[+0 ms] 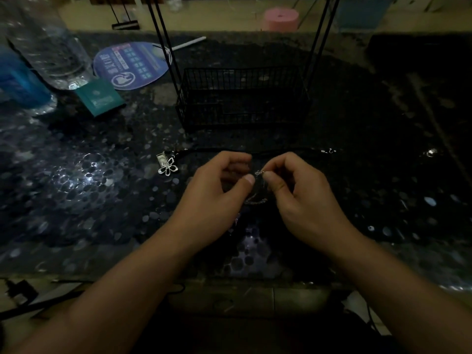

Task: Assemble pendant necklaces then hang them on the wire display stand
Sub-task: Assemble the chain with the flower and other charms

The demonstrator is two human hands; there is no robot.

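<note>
The left hand (219,190) and right hand (298,192) meet thumb to thumb, each pinching an end of a thin silver chain (258,200). A small bright clasp (260,172) shows between the fingertips, and the rest of the chain droops below the hands, faint in the dim light. How the clasp is made cannot be told.

Just left of the hands a flower-shaped pendant (168,167) lies on the dark speckled table (84,190), touching a small rectangular tag. A black cord (281,149) runs from it behind the hands toward a metal end at the right, barely visible against the table.

Behind the hands stands the black wire display stand (242,98), its basket base in view and its uprights cut off at the top edge. Left of the stand lie a round blue fan (132,65) with print too blurred to read, a teal booklet (101,97), and a clear plastic bottle (48,47). A pink cylinder (281,18) sits far behind.
</note>
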